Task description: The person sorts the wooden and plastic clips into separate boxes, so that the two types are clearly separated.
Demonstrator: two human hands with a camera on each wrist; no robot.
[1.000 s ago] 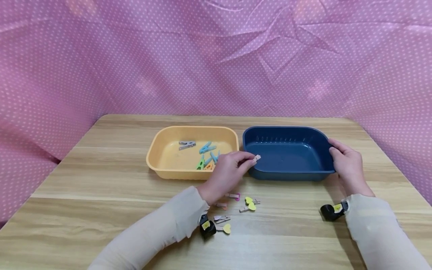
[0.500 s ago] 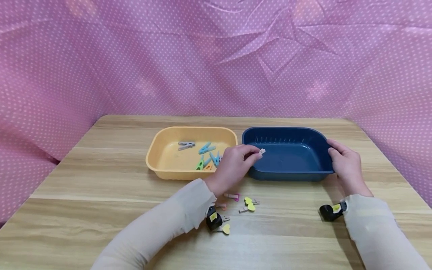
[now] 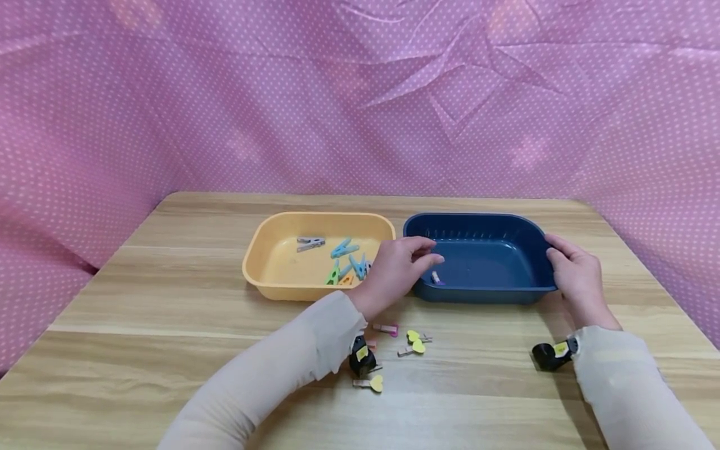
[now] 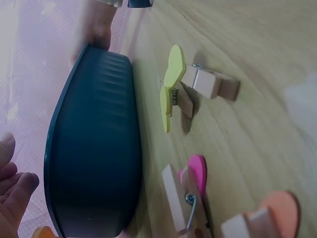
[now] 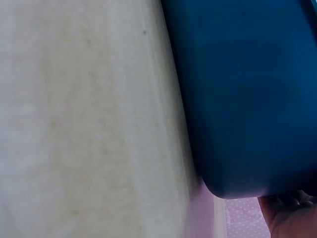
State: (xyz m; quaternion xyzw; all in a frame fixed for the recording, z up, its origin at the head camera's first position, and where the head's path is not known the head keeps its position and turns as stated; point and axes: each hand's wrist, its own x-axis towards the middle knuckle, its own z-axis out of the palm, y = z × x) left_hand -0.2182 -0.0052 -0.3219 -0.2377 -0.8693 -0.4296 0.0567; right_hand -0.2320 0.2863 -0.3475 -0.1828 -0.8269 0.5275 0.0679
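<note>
The left hand (image 3: 396,265) hangs over the near-left corner of a dark-blue rectangular plastic basin (image 3: 478,265), fingers parted and holding nothing; a small pale wooden clothespin (image 3: 435,277) lies inside, below the thumb. The right hand (image 3: 579,275) grips the basin's right rim.

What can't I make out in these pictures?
Head view: yellow tray, near right corner hidden by left hand.
Head view: one clip, mostly hidden by the black wrist camera.
Head view: purple-topped clip in the blue tray, top too small to tell its shape.
Left wrist view: orange-topped clip, blurred and cut off by the bottom edge.
Right wrist view: right hand, cut off by the edges, fingers partly behind the blue tray.
</note>
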